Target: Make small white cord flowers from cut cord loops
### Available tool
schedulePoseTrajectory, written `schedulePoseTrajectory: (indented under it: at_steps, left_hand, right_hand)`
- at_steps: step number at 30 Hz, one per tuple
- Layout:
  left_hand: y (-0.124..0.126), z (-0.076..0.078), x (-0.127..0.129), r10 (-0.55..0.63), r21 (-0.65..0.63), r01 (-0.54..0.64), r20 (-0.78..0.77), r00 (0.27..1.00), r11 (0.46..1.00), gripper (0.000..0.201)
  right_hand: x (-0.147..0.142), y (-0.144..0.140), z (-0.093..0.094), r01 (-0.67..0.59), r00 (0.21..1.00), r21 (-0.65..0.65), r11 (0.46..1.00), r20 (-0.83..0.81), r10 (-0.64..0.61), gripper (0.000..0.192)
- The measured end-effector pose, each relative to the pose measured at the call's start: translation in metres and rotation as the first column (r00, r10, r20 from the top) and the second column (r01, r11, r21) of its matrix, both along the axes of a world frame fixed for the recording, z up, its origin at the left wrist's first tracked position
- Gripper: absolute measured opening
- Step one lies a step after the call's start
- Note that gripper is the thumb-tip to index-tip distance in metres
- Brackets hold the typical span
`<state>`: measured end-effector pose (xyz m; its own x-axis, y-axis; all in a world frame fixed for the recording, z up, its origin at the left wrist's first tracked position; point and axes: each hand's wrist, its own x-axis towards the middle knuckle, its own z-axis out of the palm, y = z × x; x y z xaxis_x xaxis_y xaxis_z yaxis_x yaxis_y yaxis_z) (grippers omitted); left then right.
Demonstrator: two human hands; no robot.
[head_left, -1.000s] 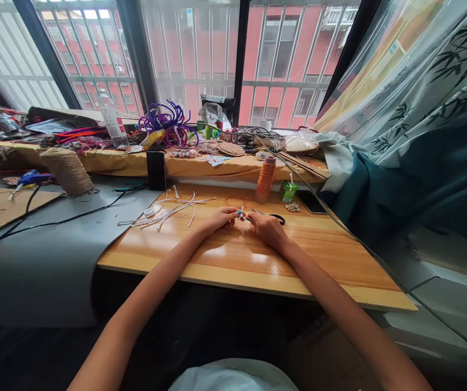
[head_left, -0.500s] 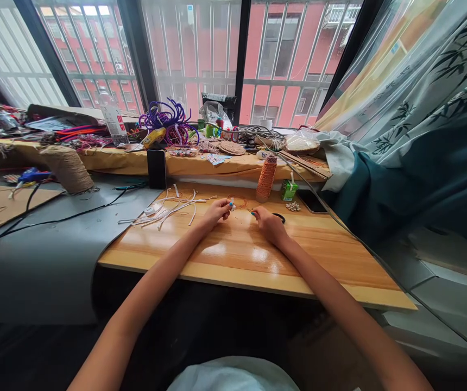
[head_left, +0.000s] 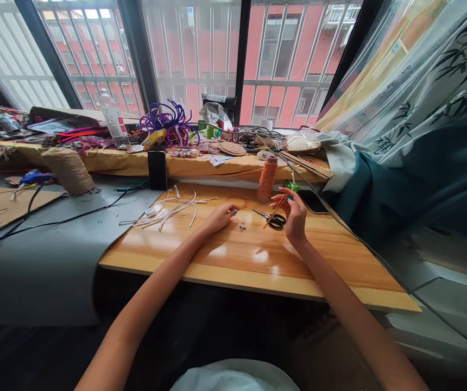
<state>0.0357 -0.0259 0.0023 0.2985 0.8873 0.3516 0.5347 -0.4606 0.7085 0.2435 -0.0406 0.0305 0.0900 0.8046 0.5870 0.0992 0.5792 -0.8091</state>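
My right hand (head_left: 296,216) is raised over the right part of the wooden board. It holds a thin brown stick (head_left: 273,214) that slants down to the left. Black-handled scissors (head_left: 276,221) lie on the board just behind the stick. My left hand (head_left: 220,218) rests palm down on the board, fingers stretched forward, holding nothing I can see. Close to its fingertips is a small white knotted piece (head_left: 242,226). Thin orange cord (head_left: 238,202) lies in loose loops behind it.
White cords (head_left: 176,206) are spread on the left of the wooden board (head_left: 233,269). Along the back stand an orange thread cone (head_left: 266,179), a green carton (head_left: 291,185) and a dark phone (head_left: 315,202). A cable (head_left: 347,231) crosses the right side. Craft supplies crowd the sill.
The white piece has left my left hand and lies on the board. My right hand has moved right and up, turned, with the stick now showing, and has uncovered the scissors.
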Motion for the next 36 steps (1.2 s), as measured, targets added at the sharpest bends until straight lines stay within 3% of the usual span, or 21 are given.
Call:
schedulePoseTrajectory:
  at_steps: [2, 7, 9, 15, 21, 25, 36]
  left_hand:
    - [-0.002, 0.003, 0.0, -0.05, 0.039, 0.051, -0.042, 0.998, 0.998, 0.027]
    - [-0.01, 0.004, 0.003, -0.205, 0.064, 0.217, -0.16, 0.966, 0.974, 0.018]
    - [-0.012, 0.003, 0.004, -0.197, 0.068, 0.212, -0.182, 0.963, 0.975, 0.012]
    - [-0.014, 0.006, 0.001, -0.138, 0.054, 0.153, -0.215, 0.967, 0.987, 0.026]
    - [-0.016, 0.01, 0.002, -0.179, 0.047, 0.198, -0.268, 0.947, 0.979, 0.018]
    - [-0.015, 0.005, 0.006, -0.198, 0.062, 0.225, -0.291, 0.936, 0.972, 0.018]
    - [-0.015, 0.001, 0.007, -0.215, 0.168, 0.278, -0.317, 0.924, 0.946, 0.022]
  right_hand:
    - [0.0, 0.002, 0.001, -0.078, 0.986, -0.079, 0.994, -0.155, 0.065, 0.029]
    - [-0.004, 0.001, 0.001, -0.191, 0.96, -0.18, 0.965, -0.24, 0.145, 0.025]
    - [-0.005, 0.001, 0.001, -0.221, 0.95, -0.214, 0.951, -0.266, 0.161, 0.024]
    - [-0.002, 0.005, -0.002, -0.237, 0.944, -0.307, 0.922, -0.295, 0.145, 0.031]
    - [-0.011, 0.006, -0.015, -0.269, 0.963, -0.424, 0.865, -0.148, 0.226, 0.038]
    - [-0.022, 0.003, -0.026, -0.284, 0.945, -0.483, 0.828, 0.004, 0.327, 0.024]
    - [-0.023, 0.001, -0.03, -0.261, 0.907, -0.44, 0.859, 0.194, 0.375, 0.009]
